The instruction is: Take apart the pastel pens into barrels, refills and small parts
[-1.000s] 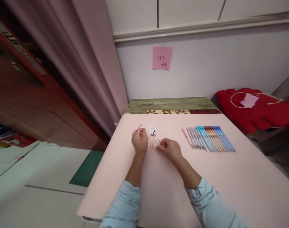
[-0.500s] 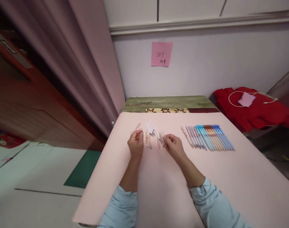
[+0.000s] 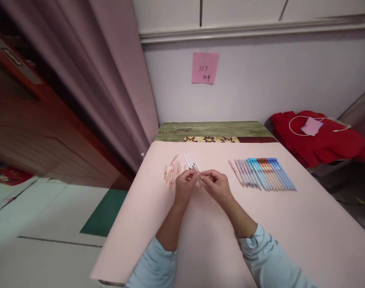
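Note:
My left hand [image 3: 185,185] and my right hand [image 3: 217,185] meet fingertip to fingertip over the table, both pinched closed. A pale translucent pen part shows faintly below the right fingertips; what the left fingers pinch is hidden. Just beyond the hands lie several white pen refills [image 3: 188,159] with black ends, partly covered by the fingers. To the left of my left hand, clear pinkish pen barrels [image 3: 172,172] lie in a loose group. On the right, finished-looking pens [image 3: 266,174] lie side by side in a row, from pinkish and grey to light blue, brown-topped and blue.
A pale pink sheet [image 3: 212,240] covers the table, leaving a green wood-patterned strip [image 3: 212,129] at the back. A pink note [image 3: 204,68] is stuck on the wall. Red cloth [image 3: 320,144] with a white cable lies at right; a curtain [image 3: 122,72] hangs at left.
My left hand has moved right from the clear barrels and now touches my right hand. My right hand has shifted slightly left. The barrels at left are now uncovered.

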The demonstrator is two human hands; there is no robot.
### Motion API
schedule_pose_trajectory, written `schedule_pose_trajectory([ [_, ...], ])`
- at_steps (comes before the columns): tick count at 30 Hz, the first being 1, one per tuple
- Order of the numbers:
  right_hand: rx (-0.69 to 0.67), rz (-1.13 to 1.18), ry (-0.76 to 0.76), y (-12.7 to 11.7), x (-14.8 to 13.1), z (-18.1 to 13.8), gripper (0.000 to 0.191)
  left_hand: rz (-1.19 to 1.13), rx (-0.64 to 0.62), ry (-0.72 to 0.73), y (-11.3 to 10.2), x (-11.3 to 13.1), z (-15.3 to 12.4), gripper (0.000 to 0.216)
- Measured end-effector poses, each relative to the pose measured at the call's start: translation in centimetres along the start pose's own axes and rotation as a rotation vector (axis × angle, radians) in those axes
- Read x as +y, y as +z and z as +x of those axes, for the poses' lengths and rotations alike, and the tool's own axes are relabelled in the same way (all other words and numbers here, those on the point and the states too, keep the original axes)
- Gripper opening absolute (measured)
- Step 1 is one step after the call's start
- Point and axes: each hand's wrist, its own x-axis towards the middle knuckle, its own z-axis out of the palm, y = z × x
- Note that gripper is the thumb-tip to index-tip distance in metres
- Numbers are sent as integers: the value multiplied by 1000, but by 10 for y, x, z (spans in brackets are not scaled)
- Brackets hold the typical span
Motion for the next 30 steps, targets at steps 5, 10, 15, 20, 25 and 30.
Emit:
schedule_pose_trajectory([
  [5,126,-400,83,-6,-9,27,27,-187,305,-26,-18,-2,9,28],
  [10,-101,-893,291,5,-12,77,22,-36,423,85,-26,-6,13,23],
  [15,-129,-1048,343,24,-12,102,16,4,336,114,-17,-7,7,22],
  [20,-43,-1003,235,15,-16,88,11,-3,218,77,-8,-3,0,23],
  [25,352,-167,19,-23,-4,49,20,179,105,200,-2,-4,-5,19],
  [30,517,309,-7,-36,0,26,25,379,-9,316,2,-8,-7,14],
])
